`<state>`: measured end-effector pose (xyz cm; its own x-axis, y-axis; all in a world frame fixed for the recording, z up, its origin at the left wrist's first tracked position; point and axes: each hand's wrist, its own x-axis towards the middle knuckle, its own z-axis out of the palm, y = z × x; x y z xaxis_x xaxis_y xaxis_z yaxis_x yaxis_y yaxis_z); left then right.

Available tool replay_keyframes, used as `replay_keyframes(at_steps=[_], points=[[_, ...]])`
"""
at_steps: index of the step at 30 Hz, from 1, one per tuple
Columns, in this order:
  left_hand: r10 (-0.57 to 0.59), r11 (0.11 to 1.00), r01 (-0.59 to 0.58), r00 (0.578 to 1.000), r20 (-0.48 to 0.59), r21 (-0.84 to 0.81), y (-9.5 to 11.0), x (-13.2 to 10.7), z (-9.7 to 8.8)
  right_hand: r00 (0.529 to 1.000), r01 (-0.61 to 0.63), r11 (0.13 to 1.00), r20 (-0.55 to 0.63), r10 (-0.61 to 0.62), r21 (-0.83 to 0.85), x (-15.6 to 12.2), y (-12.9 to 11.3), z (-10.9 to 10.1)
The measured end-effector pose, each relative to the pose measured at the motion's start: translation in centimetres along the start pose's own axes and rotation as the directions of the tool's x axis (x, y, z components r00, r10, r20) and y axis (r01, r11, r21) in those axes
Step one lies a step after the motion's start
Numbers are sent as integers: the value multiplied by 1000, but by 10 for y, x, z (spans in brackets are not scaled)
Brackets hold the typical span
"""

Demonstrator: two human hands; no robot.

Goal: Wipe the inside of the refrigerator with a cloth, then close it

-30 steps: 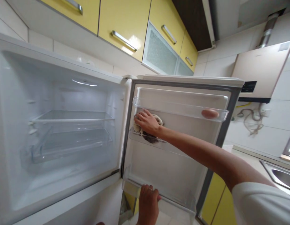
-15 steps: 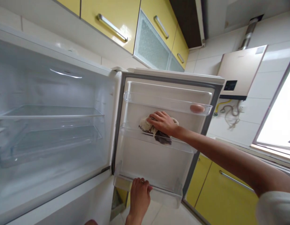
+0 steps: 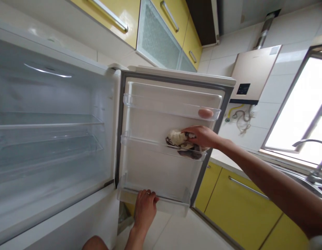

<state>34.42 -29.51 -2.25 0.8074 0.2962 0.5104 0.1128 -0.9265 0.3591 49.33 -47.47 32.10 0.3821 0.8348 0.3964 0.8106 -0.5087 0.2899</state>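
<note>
Right hand [image 3: 202,136], one: grasping a bunched cloth, fingers bent over its right part.

Cloth [image 3: 178,138], one: cream with dark patches, crumpled; located in the right half of the middle shelf [image 3: 147,144] of the door, its dark lower part seen through the clear front of that shelf.

Left hand [image 3: 146,210], one: gripping the rim of the bottom shelf [image 3: 173,207], fingers curled over the edge; a ring [image 3: 148,193] on one finger.

Top shelf [image 3: 155,104], clear, above the cloth: holds an egg [image 3: 205,113], brown, near the right end.

Fridge door [image 3: 161,170], white with grey seal: swung open, hinged at its left edge, carrying all three clear shelves.

Fridge [image 3: 72,208], white, to the left: interior with a glass shelf [image 3: 46,118], a clear drawer or second shelf lower down (which, cannot be told), and a light strip [image 3: 47,71] at the top.

Surroundings: yellow wall cupboards [image 3: 171,21] above; yellow floor cupboards [image 3: 236,198] right of the door; pale worktop [image 3: 225,160]; sink with a curved tap [image 3: 314,144]; water heater [image 3: 256,73] on the tiled wall, hoses beneath; bright window [image 3: 293,104] beside it.
</note>
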Motion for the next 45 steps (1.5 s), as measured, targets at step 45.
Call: replay_keyframes(at_steps=[45], points=[[-42,998,36,991,-125,-48,-6,-9,27,968,162,666,-247,35,729,176,-143,63]])
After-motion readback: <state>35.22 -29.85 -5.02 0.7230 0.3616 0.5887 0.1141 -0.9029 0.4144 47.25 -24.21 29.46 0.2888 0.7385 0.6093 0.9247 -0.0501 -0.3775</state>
